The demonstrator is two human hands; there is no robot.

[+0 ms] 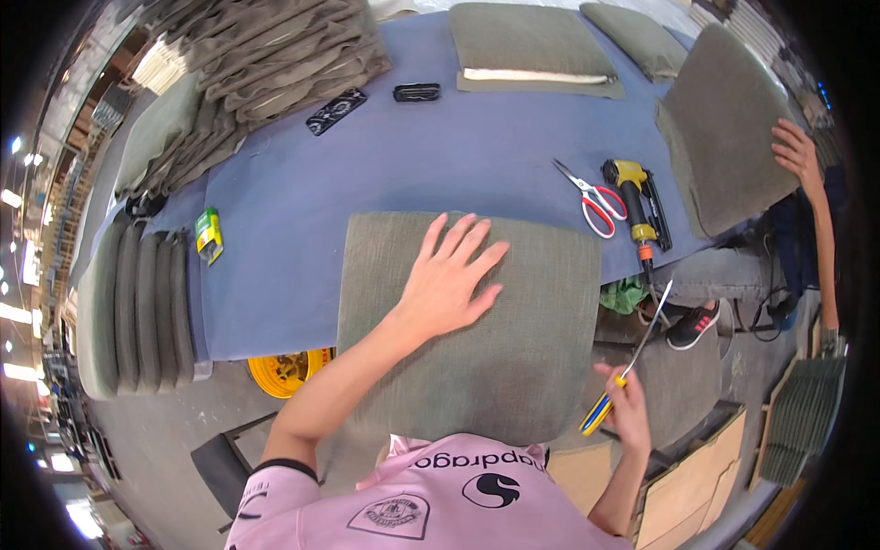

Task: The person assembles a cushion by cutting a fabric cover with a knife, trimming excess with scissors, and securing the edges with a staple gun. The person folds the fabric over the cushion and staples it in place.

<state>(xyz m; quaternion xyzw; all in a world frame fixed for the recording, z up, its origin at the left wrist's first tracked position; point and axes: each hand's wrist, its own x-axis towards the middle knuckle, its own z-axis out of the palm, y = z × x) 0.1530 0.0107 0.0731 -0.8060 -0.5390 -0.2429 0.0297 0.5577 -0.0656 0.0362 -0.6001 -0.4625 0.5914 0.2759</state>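
Observation:
A grey-green fabric cushion panel (pixel 513 357) lies in front of me, its far part on the blue table and its near edge against my body. My left hand (pixel 449 280) rests flat on its upper middle, fingers spread. Beside the panel's right edge, my right hand (pixel 628 408) grips a screwdriver (pixel 601 410) with a yellow and blue handle; its long metal shaft points up and away. Beyond it on the table lie red-handled scissors (pixel 596 203), blades partly apart, and a yellow and black pneumatic stapler (pixel 634 202) with a hose fitting.
Fabric covers (pixel 284 64) are piled at the far left, above a row of upright cushions (pixel 137 307). A yellow-green packet (pixel 209 236) and two black items lie on the table (pixel 302 211). At right, a co-worker's hand (pixel 796 151) holds another panel (pixel 729 128). A yellow bowl (pixel 266 376) sits below.

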